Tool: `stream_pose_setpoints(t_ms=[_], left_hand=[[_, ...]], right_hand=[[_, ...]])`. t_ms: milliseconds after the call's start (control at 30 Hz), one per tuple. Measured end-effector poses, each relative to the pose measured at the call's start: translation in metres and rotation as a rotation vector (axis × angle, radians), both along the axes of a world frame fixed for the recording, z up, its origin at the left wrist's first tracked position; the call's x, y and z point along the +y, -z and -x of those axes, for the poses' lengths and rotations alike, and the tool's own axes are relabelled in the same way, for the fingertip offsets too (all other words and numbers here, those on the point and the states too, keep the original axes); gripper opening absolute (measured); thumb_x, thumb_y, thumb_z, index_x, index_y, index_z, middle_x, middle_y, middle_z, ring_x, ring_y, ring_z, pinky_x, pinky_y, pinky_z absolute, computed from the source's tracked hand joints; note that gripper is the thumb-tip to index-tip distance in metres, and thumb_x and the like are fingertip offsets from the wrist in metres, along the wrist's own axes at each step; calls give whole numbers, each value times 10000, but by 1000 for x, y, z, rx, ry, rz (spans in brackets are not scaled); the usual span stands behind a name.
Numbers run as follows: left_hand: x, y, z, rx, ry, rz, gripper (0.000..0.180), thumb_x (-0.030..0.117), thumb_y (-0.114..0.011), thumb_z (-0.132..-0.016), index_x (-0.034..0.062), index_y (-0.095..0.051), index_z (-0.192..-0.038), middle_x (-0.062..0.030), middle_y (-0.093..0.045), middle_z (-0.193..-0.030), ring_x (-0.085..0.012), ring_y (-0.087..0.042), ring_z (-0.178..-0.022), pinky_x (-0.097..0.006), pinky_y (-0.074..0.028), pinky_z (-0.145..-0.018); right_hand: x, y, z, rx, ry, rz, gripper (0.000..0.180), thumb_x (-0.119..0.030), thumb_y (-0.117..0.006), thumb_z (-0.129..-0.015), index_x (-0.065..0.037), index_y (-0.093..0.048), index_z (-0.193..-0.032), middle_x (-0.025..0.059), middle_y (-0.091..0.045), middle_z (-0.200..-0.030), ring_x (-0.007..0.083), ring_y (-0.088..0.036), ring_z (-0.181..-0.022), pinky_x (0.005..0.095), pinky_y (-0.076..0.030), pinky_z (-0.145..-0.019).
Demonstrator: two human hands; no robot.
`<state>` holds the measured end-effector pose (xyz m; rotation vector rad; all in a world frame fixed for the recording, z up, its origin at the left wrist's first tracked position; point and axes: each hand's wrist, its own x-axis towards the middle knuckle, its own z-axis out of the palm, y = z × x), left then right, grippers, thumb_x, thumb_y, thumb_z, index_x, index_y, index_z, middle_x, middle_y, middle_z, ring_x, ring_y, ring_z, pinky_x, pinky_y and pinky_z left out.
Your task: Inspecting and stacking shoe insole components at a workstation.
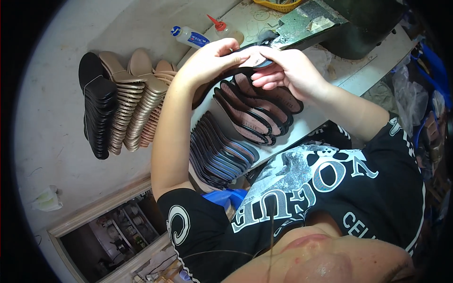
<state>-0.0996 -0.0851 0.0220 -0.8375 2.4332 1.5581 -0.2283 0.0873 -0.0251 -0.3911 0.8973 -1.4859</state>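
Note:
Between my two hands, near the machine, is a shoe insole (255, 60) with a pale pinkish face and a black edge. My left hand (218, 57) grips one side of it, thumb pressed on the face. From the other side my right hand (293, 73) pinches it with the thumb on top, the other fingers curled beneath. Much of the insole is covered by my fingers. Just below my hands lies a loose pile of brown insoles with black rims (245, 113). Closer to my body, a row of dark insoles with bluish edges (222, 153) leans in a stack.
Bundles of black soles (99, 108) and beige soles (125, 113) stand at the left. A white bottle (189, 37) and a red-tipped bottle (220, 26) are behind my left hand. A green machine (306, 23) and yellow basket (278, 4) occupy the far side.

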Motion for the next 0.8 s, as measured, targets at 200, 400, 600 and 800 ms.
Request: stream_pose_setpoints(t_ms=[200,400,600,800], left_hand=[[15,-9,5,-54,15,-102,226,266,-609,-894,52,-554,-843,62,-508,-734,-17,-445,-670,-177,-376,-576],[20,-15,7,-153,-49,-79,310,344,-646,-848,48,-612,-764,20,-570,-656,-46,-485,-547,-215,-396,-494],[35,-18,11,-207,-236,-259,433,399,-644,-833,1,-601,-667,-84,-566,-500,-140,-505,-347,-224,-389,-328],[40,-21,7,-216,-276,-270,483,420,-626,-847,14,-568,-592,-58,-506,-408,-97,-430,-285,-199,-316,-296]], right_hand=[[-2,-1,11,25,-71,5,409,-365,-526,-911,24,-594,-1017,171,-666,-861,201,-686,-741,259,-562,-622],[1,-3,19,2,-125,16,394,-350,-517,-913,33,-590,-971,166,-665,-856,203,-685,-743,275,-571,-629],[19,0,25,8,-186,1,337,-313,-537,-906,15,-602,-942,118,-658,-827,167,-659,-693,275,-543,-633],[51,12,37,90,-263,95,258,-220,-607,-854,25,-657,-913,68,-658,-822,82,-595,-704,219,-461,-652]])
